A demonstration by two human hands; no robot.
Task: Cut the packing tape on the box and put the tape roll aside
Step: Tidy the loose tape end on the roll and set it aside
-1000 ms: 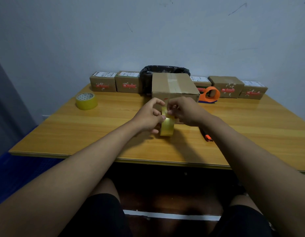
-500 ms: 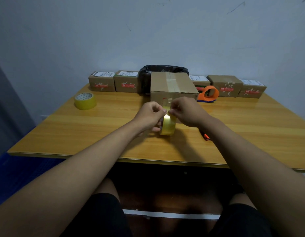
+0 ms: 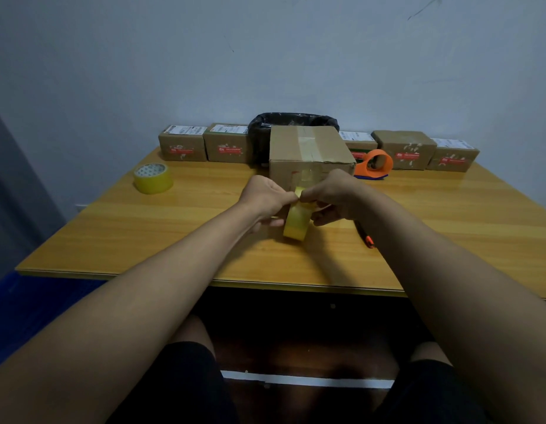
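Observation:
A brown cardboard box (image 3: 308, 146) stands mid-table with clear packing tape running over its top and down its front face. Just in front of it a yellow tape roll (image 3: 296, 223) is held on edge above the wooden table (image 3: 143, 231). My left hand (image 3: 265, 198) grips the roll from the left. My right hand (image 3: 334, 195) pinches the tape at the top of the roll, fingertips meeting those of the left hand. The tape strip between roll and box is mostly hidden by my fingers.
A second yellow tape roll (image 3: 154, 178) lies at the left. An orange tape dispenser (image 3: 374, 165) sits right of the box. An orange-tipped cutter (image 3: 368, 238) lies under my right forearm. Small labelled boxes (image 3: 201, 143) and a black bin bag (image 3: 291, 120) line the wall.
Both hands have closed tighter together over the top of the roll, the left fingers curling in. The roll has stayed in nearly the same place before the box.

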